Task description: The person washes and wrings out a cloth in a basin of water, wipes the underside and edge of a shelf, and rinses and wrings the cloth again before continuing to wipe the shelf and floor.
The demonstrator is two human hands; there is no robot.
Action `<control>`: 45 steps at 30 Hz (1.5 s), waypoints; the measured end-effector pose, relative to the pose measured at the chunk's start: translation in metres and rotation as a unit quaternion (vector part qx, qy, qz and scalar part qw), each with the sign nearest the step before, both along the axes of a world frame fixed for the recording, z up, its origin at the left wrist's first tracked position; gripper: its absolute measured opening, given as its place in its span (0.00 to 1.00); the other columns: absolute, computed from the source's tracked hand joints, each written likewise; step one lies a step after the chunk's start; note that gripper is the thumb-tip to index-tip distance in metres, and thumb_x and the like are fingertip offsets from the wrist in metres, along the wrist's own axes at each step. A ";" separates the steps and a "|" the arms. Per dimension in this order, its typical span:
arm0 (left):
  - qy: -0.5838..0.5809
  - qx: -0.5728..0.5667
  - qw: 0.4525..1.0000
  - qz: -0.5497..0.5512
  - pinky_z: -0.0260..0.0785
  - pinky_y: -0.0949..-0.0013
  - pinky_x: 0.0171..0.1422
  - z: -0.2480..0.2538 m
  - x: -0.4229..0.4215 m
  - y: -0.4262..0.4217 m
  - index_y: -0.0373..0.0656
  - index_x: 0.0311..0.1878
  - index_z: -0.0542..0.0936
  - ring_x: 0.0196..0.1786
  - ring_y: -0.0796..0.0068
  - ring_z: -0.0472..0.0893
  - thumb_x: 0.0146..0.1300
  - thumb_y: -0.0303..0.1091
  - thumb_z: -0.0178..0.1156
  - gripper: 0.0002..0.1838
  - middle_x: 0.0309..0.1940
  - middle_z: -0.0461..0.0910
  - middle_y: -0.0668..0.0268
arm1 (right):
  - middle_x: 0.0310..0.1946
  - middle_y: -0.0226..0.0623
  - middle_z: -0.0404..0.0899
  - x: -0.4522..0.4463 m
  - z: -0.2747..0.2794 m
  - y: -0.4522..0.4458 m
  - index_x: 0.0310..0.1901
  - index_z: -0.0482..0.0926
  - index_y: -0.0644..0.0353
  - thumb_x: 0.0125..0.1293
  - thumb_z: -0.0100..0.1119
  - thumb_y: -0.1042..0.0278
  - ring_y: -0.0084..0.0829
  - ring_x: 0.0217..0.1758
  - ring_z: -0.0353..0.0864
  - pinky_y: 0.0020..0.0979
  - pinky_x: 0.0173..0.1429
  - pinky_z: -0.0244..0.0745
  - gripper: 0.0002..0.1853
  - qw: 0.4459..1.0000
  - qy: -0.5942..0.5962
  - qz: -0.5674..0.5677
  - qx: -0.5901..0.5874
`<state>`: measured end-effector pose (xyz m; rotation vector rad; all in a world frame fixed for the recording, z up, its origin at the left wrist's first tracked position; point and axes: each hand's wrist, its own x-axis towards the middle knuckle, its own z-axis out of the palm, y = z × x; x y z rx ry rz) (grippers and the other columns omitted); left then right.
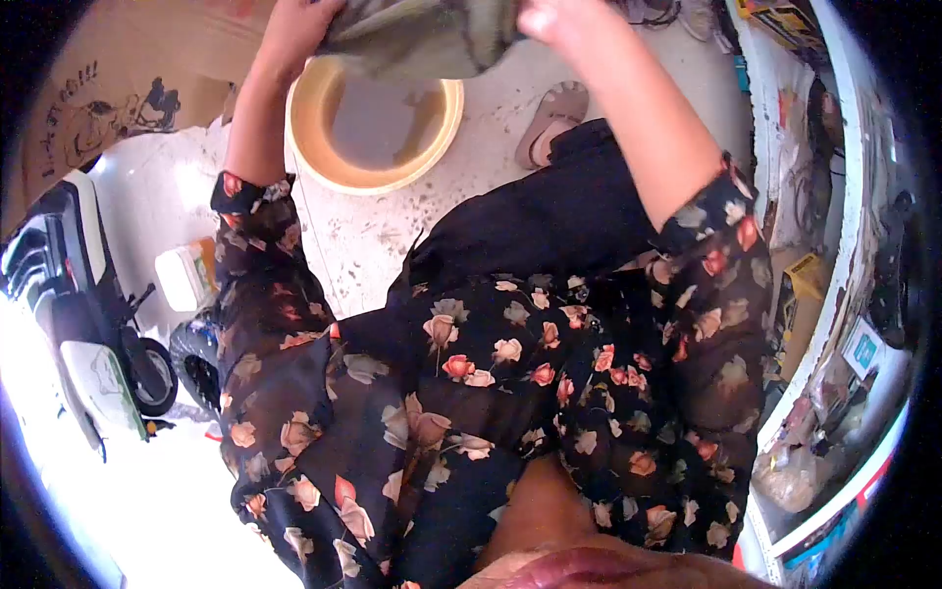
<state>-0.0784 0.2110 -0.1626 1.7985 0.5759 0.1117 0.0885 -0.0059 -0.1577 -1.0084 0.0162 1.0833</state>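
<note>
A dark green-grey cloth is stretched between my two hands at the top of the head view. My left hand is closed on the cloth's left end, partly cut off by the frame edge. At the cloth's right end, my right hand grips it, slightly blurred. Beneath the cloth, a round yellow basin on the floor holds murkish water. The cloth hides the basin's far rim.
Cardboard with drawings stands at the upper left. A toy-like vehicle and a white container are on the left. A sandalled foot rests right of the basin. Cluttered shelves line the right side.
</note>
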 end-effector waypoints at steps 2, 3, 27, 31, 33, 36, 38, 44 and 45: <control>0.047 0.133 0.990 0.027 0.71 0.69 0.51 -0.031 -0.029 0.005 0.36 0.52 0.76 0.44 0.73 0.79 0.63 0.30 0.55 0.15 0.42 0.81 0.59 | 0.25 0.36 0.80 -0.016 -0.031 0.027 0.28 0.78 0.57 0.63 0.50 0.72 0.35 0.30 0.81 0.37 0.38 0.78 0.08 1.000 0.009 0.028 0.003; 0.053 0.164 0.984 0.038 0.71 0.66 0.52 -0.050 -0.044 0.008 0.37 0.55 0.75 0.45 0.67 0.80 0.61 0.32 0.55 0.18 0.42 0.81 0.56 | 0.28 0.37 0.81 -0.026 -0.044 0.036 0.30 0.78 0.58 0.65 0.49 0.70 0.35 0.31 0.81 0.38 0.38 0.78 0.08 0.998 0.029 0.049 0.012; 0.145 -0.039 0.987 -0.049 0.65 0.58 0.62 -0.248 -0.109 -0.062 0.36 0.62 0.68 0.58 0.56 0.72 0.54 0.37 0.58 0.31 0.57 0.72 0.53 | 0.67 0.44 0.54 -0.120 -0.150 -0.012 0.69 0.52 0.54 0.70 0.35 0.39 0.47 0.68 0.58 0.56 0.62 0.64 0.34 0.952 -0.036 0.207 -0.222; 0.107 -0.077 0.990 0.040 0.65 0.62 0.61 -0.189 -0.116 -0.062 0.34 0.57 0.73 0.56 0.62 0.73 0.53 0.25 0.53 0.24 0.54 0.73 0.58 | 0.45 0.38 0.72 -0.135 -0.157 0.024 0.53 0.68 0.56 0.67 0.33 0.33 0.38 0.50 0.68 0.44 0.52 0.64 0.32 0.912 -0.022 0.221 -0.344; 0.083 -0.065 0.990 0.090 0.63 0.62 0.63 -0.188 -0.124 -0.052 0.32 0.54 0.74 0.56 0.62 0.72 0.52 0.24 0.53 0.23 0.54 0.73 0.58 | 0.51 0.38 0.68 -0.144 -0.137 0.030 0.58 0.64 0.54 0.67 0.32 0.32 0.41 0.57 0.58 0.50 0.55 0.62 0.33 0.925 0.019 0.194 -0.326; 0.030 0.097 0.995 -0.023 0.61 0.61 0.64 -0.088 -0.110 -0.089 0.30 0.52 0.74 0.58 0.63 0.70 0.50 0.24 0.52 0.23 0.53 0.72 0.57 | 0.68 0.40 0.55 -0.155 -0.102 0.019 0.70 0.51 0.50 0.67 0.32 0.32 0.50 0.73 0.39 0.65 0.63 0.59 0.38 0.955 0.098 0.143 -0.241; -0.004 0.064 0.998 0.010 0.61 0.60 0.64 -0.073 -0.111 -0.106 0.29 0.52 0.74 0.58 0.61 0.71 0.49 0.24 0.52 0.23 0.54 0.70 0.56 | 0.71 0.39 0.54 -0.156 -0.098 0.017 0.72 0.49 0.49 0.67 0.32 0.32 0.52 0.76 0.39 0.68 0.61 0.63 0.39 0.969 0.136 0.129 -0.162; -0.072 0.086 0.986 0.122 0.63 0.59 0.63 -0.065 -0.094 -0.157 0.30 0.59 0.69 0.57 0.55 0.72 0.65 0.41 0.55 0.26 0.55 0.71 0.48 | 0.69 0.36 0.58 -0.159 -0.143 0.028 0.70 0.54 0.51 0.67 0.39 0.35 0.40 0.72 0.53 0.54 0.57 0.71 0.37 0.983 0.108 0.142 -0.046; -0.064 0.132 0.980 0.138 0.64 0.58 0.61 -0.068 -0.087 -0.160 0.30 0.58 0.69 0.56 0.53 0.73 0.66 0.43 0.55 0.27 0.54 0.72 0.47 | 0.68 0.37 0.58 -0.160 -0.137 0.027 0.69 0.55 0.51 0.67 0.39 0.35 0.40 0.72 0.54 0.54 0.56 0.71 0.37 0.982 0.101 0.145 -0.064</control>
